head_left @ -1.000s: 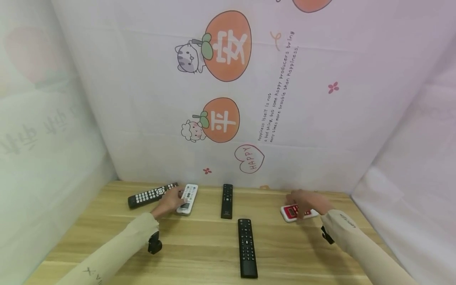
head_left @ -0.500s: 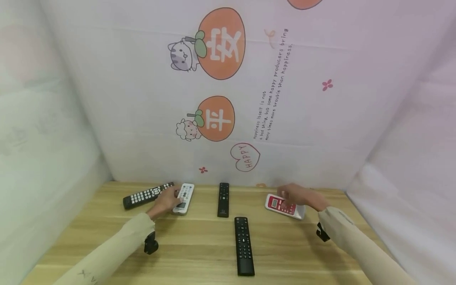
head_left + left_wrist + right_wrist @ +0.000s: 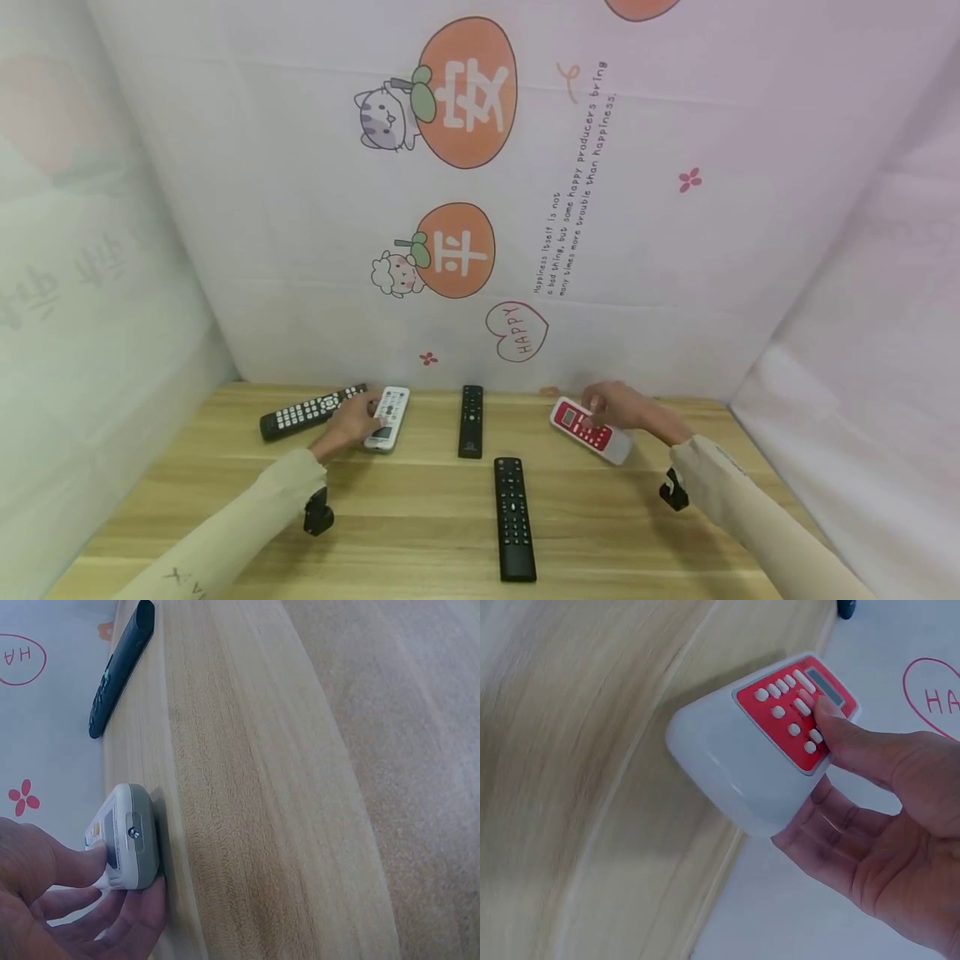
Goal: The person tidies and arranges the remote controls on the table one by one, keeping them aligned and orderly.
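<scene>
My left hand (image 3: 350, 425) grips a white remote control (image 3: 388, 419) near the back of the table. In the left wrist view, the thumb presses its face beside the screen while the fingers curl round its side and underneath. On the right, my right hand (image 3: 624, 408) holds a red-and-white remote control (image 3: 592, 429) that lies slantwise in the head view. The right wrist view shows the thumb on its red button panel (image 3: 795, 712) and the fingers behind its edge; its plain white end (image 3: 727, 757) points away from the hand.
A black remote with white buttons (image 3: 300, 417) lies left of the left hand, partly behind it. Two black remotes rest between the hands, a shorter one (image 3: 471, 425) at the back and a longer one (image 3: 514, 521) nearer. A white printed cloth (image 3: 322, 333) walls the wooden table (image 3: 420, 517).
My right hand has taken hold of the red-and-white remote, which has shifted left and turned to a steeper slant. The left hand keeps its grip on the white remote. The view shifted slightly.
</scene>
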The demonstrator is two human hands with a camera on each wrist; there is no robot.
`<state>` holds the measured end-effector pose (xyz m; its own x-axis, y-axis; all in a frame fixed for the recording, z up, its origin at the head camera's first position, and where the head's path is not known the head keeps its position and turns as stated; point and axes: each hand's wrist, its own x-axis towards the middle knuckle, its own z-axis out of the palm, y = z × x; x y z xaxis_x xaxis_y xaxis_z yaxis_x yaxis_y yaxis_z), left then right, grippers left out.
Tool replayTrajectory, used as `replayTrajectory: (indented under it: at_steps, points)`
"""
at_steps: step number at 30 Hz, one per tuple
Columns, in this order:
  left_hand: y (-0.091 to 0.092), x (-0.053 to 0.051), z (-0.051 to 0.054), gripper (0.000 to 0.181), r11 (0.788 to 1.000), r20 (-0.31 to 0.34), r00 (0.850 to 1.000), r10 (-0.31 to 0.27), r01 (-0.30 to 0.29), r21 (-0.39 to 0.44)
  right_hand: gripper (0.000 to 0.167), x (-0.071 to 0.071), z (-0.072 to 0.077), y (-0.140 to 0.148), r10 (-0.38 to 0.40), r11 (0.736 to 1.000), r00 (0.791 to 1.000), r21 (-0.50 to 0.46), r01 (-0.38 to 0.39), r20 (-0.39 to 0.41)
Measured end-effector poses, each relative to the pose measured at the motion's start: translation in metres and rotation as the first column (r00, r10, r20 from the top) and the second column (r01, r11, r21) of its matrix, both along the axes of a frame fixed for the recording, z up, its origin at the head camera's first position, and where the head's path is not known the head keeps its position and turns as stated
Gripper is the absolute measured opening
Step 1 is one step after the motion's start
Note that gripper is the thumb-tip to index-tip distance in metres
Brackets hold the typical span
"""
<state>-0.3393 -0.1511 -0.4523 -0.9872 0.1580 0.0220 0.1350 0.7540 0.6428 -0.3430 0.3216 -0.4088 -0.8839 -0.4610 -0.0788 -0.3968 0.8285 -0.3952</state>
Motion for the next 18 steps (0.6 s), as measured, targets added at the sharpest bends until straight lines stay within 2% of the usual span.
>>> replayTrajectory:
  at_steps: [4, 9, 14, 18]
  points:
    - [-0.001, 0.000, 0.000, 0.052, 1.000, -0.001, 1.000, -0.002, 0.002, -0.001, 0.028, 0.000, 0.001, -0.004, -0.086, 0.993, 0.993, -0.074, 0.091, 0.076]
    - [-0.001, 0.001, -0.001, 0.052, 1.000, -0.001, 1.000, -0.005, 0.005, 0.002, 0.030, 0.001, -0.001, -0.007, -0.172, 0.962, 0.967, -0.180, 0.206, 0.190]
    - [-0.001, 0.000, -0.001, 0.052, 1.000, 0.003, 1.000, -0.002, 0.002, -0.001, 0.045, 0.011, 0.004, -0.013, -0.201, 0.909, 0.932, -0.296, 0.292, 0.301]
    - [-0.001, -0.001, -0.001, 0.052, 1.000, 0.008, 1.000, -0.001, 0.001, 0.003, 0.053, 0.020, 0.008, -0.019, -0.189, 0.874, 0.914, -0.362, 0.323, 0.360]
